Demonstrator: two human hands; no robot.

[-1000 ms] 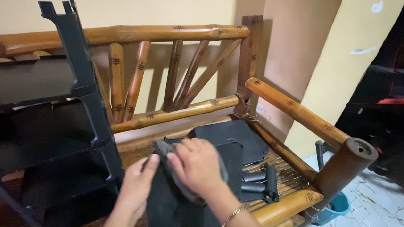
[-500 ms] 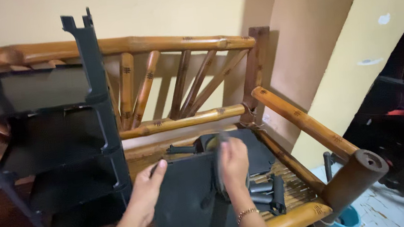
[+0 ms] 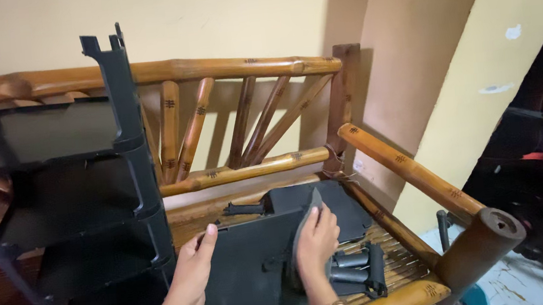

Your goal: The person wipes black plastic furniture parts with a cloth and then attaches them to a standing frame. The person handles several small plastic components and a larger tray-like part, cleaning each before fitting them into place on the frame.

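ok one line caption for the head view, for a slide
Two bare hands, left hand and right hand, steady black plastic shelf panels on a bamboo bench beside a black shelf rack.

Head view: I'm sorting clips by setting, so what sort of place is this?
Probably a room in a home: a bamboo bench against a painted wall, a black plastic shelf rack standing on it, and loose black shelf panels under both hands.
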